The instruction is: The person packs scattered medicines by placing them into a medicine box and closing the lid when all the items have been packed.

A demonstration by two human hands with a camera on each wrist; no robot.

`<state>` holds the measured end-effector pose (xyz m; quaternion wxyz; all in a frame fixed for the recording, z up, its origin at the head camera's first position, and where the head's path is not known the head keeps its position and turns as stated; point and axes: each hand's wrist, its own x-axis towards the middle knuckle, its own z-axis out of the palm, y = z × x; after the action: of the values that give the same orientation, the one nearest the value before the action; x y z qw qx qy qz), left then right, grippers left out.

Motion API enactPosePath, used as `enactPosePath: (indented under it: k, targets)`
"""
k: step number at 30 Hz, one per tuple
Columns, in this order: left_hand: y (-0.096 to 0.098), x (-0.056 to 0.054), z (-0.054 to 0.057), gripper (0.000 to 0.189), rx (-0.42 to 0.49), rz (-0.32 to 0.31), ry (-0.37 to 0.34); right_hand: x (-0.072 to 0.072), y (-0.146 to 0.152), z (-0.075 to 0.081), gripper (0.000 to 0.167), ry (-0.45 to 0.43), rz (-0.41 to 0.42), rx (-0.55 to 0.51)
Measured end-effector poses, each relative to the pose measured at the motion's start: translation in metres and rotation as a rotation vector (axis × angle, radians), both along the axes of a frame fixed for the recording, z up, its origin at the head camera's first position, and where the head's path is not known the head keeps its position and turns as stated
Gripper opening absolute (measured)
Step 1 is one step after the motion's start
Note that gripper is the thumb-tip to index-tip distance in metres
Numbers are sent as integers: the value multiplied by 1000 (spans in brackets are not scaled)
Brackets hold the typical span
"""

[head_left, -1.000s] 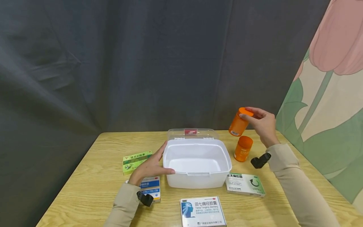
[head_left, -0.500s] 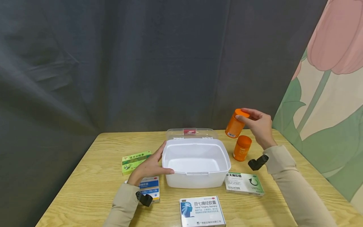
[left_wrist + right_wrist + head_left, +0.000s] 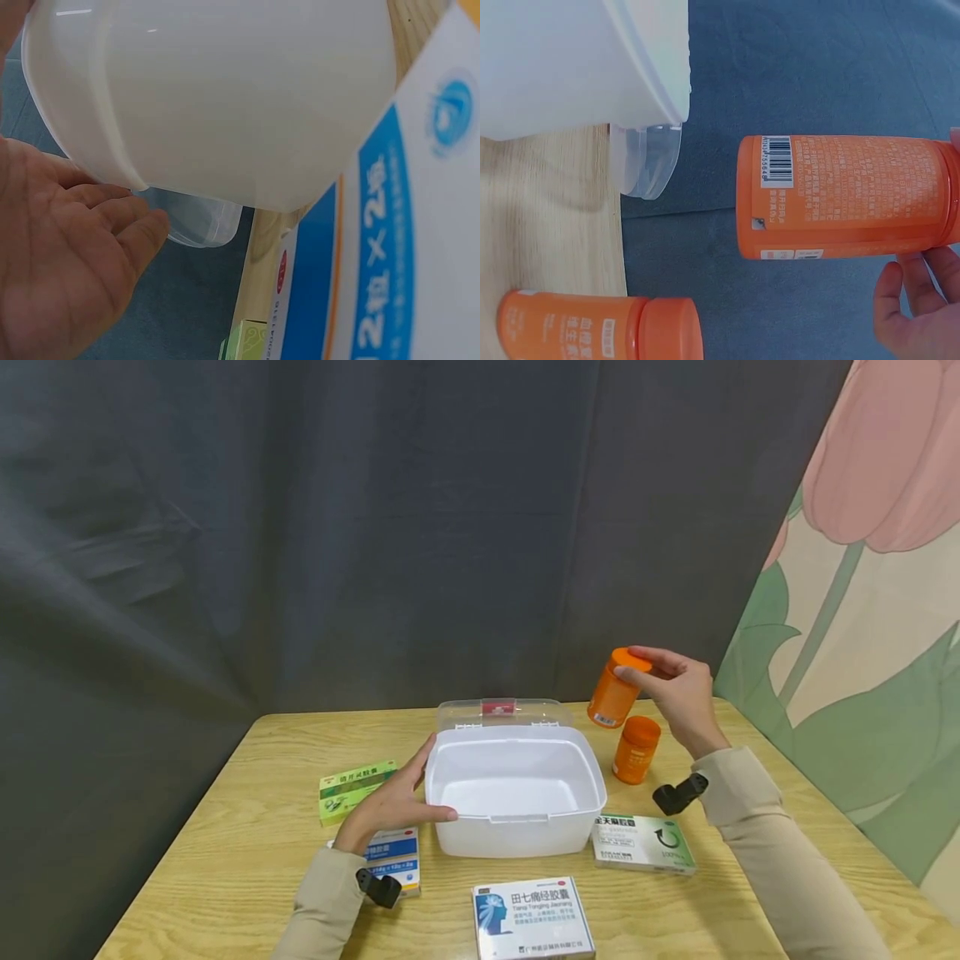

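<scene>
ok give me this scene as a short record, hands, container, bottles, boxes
left hand: touches the left side of the white container
right hand: holds an orange bottle by its cap, tilted, off the table
white container: open, clear lid behind, nothing visible inside
second bottle: standing on the table, right of the container
boxes: green box and blue-white box at left, white-green box at right, head-print box in front

Head cam fwd/down at tbl (image 3: 247,843); wrist cams (image 3: 672,798) close, share white box (image 3: 517,840).
</scene>
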<state>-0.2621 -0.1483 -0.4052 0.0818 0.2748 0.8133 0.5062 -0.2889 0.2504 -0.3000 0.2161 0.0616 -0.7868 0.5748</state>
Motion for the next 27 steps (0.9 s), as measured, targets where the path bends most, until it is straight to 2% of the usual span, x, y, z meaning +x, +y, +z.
enactPosePath:
  k: [9,27]
  targets:
    - [-3,0,1,117,10,-5,3,6,-9,2,52,4,35,-3]
    - [-4,4,5,114,14,11,-10,21,-23,-4,46,47,101,-43]
